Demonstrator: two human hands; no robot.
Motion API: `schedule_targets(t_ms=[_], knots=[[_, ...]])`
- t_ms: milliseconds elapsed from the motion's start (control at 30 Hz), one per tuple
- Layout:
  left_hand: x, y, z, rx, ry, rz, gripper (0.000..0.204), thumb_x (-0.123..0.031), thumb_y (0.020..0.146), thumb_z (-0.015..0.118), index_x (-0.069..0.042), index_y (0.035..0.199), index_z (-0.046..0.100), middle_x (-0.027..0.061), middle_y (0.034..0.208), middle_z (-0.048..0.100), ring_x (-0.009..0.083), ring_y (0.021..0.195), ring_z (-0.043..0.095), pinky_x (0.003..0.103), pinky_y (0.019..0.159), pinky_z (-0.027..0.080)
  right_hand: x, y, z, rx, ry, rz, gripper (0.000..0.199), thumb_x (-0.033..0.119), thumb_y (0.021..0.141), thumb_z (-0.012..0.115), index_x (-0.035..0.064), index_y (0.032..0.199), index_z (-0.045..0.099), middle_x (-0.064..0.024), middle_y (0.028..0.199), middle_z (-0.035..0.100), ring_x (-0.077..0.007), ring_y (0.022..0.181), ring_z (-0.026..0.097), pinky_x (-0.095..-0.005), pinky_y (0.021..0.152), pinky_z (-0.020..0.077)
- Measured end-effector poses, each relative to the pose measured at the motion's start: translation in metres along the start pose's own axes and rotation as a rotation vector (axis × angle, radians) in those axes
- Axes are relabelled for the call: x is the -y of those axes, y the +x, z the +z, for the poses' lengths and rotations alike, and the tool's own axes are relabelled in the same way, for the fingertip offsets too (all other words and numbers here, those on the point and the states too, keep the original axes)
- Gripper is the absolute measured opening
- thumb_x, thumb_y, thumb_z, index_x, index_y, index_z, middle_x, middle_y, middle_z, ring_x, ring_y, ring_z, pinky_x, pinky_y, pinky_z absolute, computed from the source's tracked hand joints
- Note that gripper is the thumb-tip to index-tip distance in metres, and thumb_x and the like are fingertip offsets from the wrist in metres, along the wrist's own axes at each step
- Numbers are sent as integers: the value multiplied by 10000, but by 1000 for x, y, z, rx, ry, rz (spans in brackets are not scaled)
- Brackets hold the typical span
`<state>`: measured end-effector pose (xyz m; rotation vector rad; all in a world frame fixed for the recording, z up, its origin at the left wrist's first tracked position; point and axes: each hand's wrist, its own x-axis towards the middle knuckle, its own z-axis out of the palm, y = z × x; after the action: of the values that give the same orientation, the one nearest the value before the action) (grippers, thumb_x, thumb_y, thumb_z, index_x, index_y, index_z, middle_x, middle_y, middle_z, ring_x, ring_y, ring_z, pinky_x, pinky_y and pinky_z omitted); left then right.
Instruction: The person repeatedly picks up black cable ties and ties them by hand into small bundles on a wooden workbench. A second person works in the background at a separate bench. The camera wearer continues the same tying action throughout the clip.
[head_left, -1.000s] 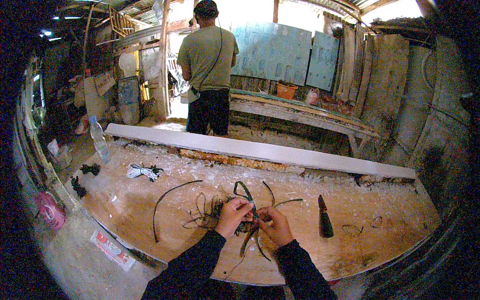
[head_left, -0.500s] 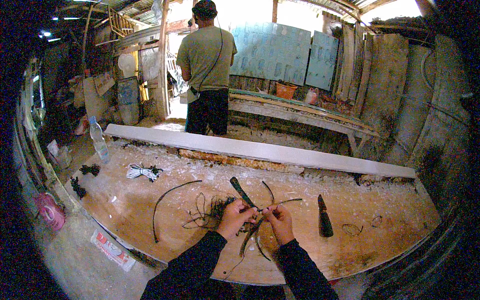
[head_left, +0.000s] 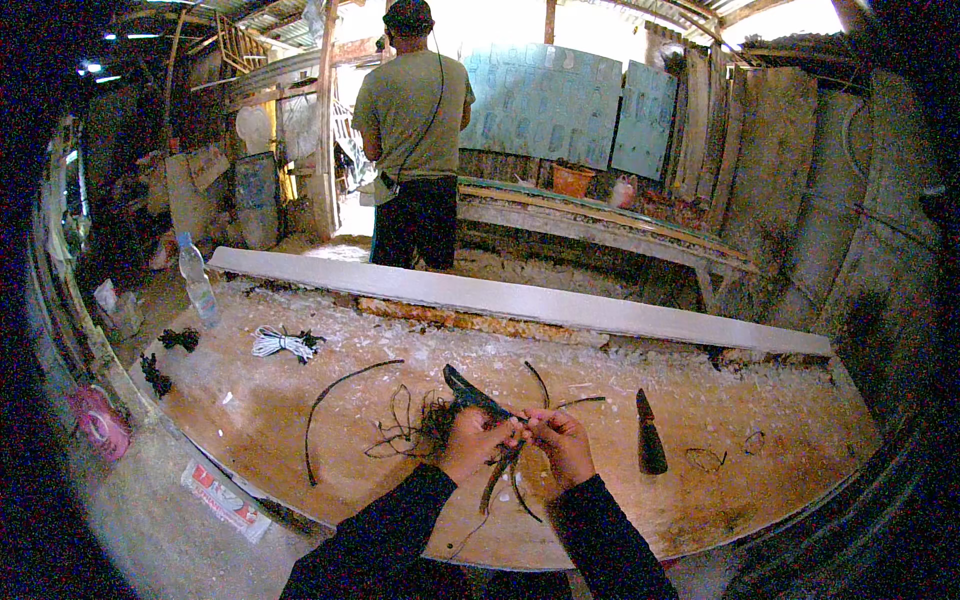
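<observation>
Just above the wooden tabletop [head_left: 380,530], my left hand [head_left: 478,442] and my right hand [head_left: 560,446] meet with fingertips pinched. Between them they grip a long dark flat piece [head_left: 468,388], broad at its far left end and narrow at my fingers; its exact kind I cannot make out. A tangle of thin black cord [head_left: 432,420] lies beside and partly behind my left hand. Below and behind my fingers lie dark strips [head_left: 492,488], partly covered by the hands. Another dark tapered piece [head_left: 651,445] rests to the right of my right hand.
A curved black strip [head_left: 318,415], a white cord bundle [head_left: 283,343] and small black bundles [head_left: 180,340] lie leftward. A clear bottle [head_left: 198,282] stands at the left edge. A long pale board [head_left: 520,302] borders the far side. Beyond it stands a person [head_left: 412,130], back turned.
The held dark piece has swung leftward at its broad far end. My hands have drawn closer together, the right shifting slightly. Everything else on the table looks the same.
</observation>
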<state>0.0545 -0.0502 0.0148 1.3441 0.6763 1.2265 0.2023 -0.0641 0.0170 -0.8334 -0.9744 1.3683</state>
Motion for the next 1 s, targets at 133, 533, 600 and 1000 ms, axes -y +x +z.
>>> schedule_targets(t_ms=[133, 533, 600, 1000], knots=[[-2, -1, 0, -59, -37, 25, 128, -88, 794, 530, 15, 863, 560, 59, 756, 595, 118, 631, 568, 231, 566, 481, 1, 0, 0, 131, -151, -68, 175, 62, 755, 573, -16, 912, 580, -80, 871, 609, -133, 732, 572, -253, 683, 455], [12, 3, -1, 20, -97, 52, 96, -58, 799, 523, -18, 826, 440, 80, 828, 567, 149, 671, 585, 235, 555, 501, -2, 0, -2, 212, -173, -55, 106, 120, 779, 565, 25, 822, 544, -33, 770, 588, -126, 689, 554, -250, 675, 443], [10, 3, 0, 45, -77, 84, 107, -55, 797, 525, -23, 812, 424, 76, 814, 561, 145, 670, 580, 235, 554, 500, -3, 0, -3, 207, -160, -32, 99, 135, 786, 559, 44, 803, 525, -28, 752, 577, -131, 697, 555, -253, 675, 444], [-31, -6, 4, 9, 330, -143, 179, -130, 744, 620, -55, 747, 458, -3, 628, 516, 58, 513, 482, 189, 426, 385, -6, -1, -3, 250, -187, 61, 126, 188, 798, 547, 66, 813, 518, -20, 741, 572, -128, 690, 553, -248, 675, 435]])
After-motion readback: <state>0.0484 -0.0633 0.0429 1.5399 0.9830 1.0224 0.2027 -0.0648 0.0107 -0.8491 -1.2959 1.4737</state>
